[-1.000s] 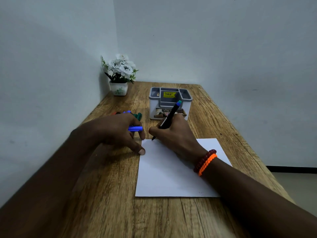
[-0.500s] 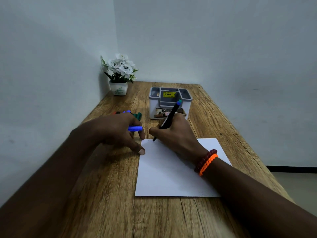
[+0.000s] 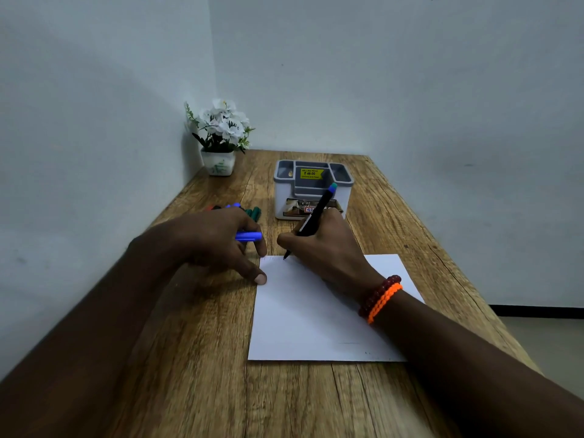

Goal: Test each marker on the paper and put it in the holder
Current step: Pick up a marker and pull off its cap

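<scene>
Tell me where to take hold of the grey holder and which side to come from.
Grip the grey holder by its two outer side walls, coming from above. It stands upright and boxy with an open top; the right hand and black marker crowd its front face.
</scene>
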Available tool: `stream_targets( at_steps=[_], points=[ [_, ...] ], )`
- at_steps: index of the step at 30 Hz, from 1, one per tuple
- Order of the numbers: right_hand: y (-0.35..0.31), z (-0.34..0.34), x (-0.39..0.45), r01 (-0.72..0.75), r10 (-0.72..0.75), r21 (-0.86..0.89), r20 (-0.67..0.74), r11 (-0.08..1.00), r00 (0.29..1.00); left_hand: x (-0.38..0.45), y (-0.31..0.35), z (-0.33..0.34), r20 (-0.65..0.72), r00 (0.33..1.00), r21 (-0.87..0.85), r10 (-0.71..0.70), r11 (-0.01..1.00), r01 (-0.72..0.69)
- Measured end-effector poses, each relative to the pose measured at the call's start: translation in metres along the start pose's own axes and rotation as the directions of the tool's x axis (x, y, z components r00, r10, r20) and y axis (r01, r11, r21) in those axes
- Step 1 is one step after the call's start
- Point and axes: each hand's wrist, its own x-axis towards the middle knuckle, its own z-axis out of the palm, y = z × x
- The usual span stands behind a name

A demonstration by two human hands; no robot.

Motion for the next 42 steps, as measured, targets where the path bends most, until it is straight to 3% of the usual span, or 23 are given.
stream_targets(
  at_steps=[12, 26, 42],
  points=[
    [0.002, -0.001, 0.0, -0.006, 0.006, 0.033, 0.001, 0.999, 1.0, 0.003, -0.002, 0.0, 0.004, 1.0, -0.006, -0.013, 1.0, 0.013],
    [0.006, -0.012, -0.005, -0.089, 0.067, 0.242, 0.098, 0.966, 0.993, 0.003, -0.004, 0.001, -0.003, 1.0, 0.006, -0.009, 1.0, 0.009],
    [0.015, -0.006, 0.004, -0.015, 0.009, 0.088, 0.062, 0.996, 0.998, 0.003, -0.002, 0.0, -0.008, 1.0, 0.016, 0.012, 1.0, -0.012]
  ],
)
